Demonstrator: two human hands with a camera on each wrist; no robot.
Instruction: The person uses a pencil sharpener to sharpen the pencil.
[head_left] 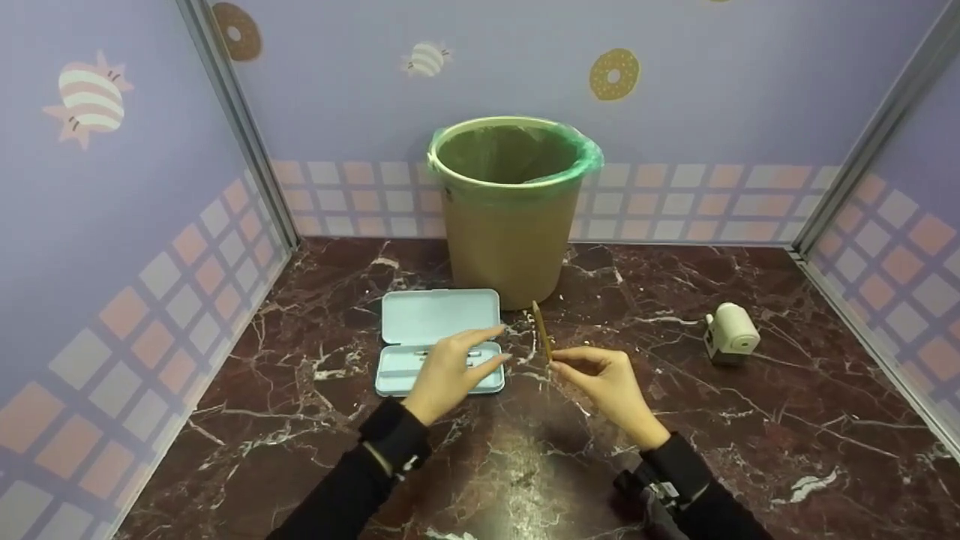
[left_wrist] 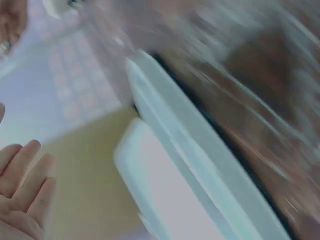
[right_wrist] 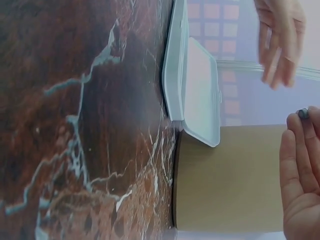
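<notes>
Between thumb and fingertips, my right hand [head_left: 606,379] pinches a pencil [head_left: 541,326] near its lower end, with the pointed tip up. In the right wrist view, only the dark butt of the pencil [right_wrist: 303,113] shows at the fingertips. Over a light blue pencil case [head_left: 439,319] hovers my left hand [head_left: 448,367], fingers extended and holding nothing. The case lies with its lid laid back, and thin pencils [head_left: 474,354] in its lower half are partly covered by that hand. The left wrist view is blurred, though the fingers [left_wrist: 30,187] show spread there.
A tall tan bin [head_left: 510,240] lined with a green bag stands behind the case against the wall. Toward the right sits a white pencil sharpener [head_left: 731,331] with a crank. Small shavings [head_left: 592,324] are scattered on the dark marbled tabletop [head_left: 300,450]. Patterned panels enclose the sides.
</notes>
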